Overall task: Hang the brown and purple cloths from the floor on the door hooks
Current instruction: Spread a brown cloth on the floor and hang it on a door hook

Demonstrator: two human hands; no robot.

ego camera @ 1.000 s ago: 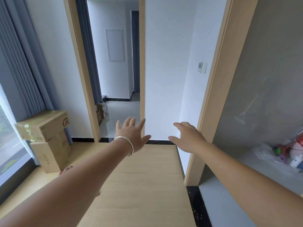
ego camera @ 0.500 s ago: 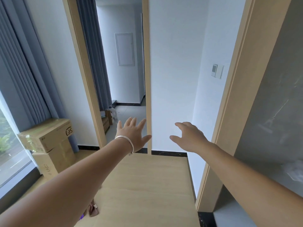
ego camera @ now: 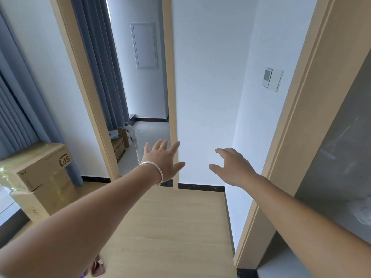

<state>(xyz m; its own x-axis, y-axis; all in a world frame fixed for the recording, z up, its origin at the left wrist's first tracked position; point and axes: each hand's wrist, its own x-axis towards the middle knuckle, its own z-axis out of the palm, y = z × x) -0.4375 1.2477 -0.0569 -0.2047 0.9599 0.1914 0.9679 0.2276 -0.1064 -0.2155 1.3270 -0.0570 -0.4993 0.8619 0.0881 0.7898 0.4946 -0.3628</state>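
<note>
We hold our left grip [ego camera: 161, 160] and right grip [ego camera: 232, 169] out, fingers spread wide, empty; the brown cloth [ego camera: 97, 267] lies on the floor [ego camera: 170, 227], beneath our left forearm.

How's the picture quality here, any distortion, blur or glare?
Head view: wide-angle bending bows the door frame and curtain; daylight glares off the hallway floor; both hands, left and right, are fairly sharp; the cloth at the bottom edge is soft.
</note>
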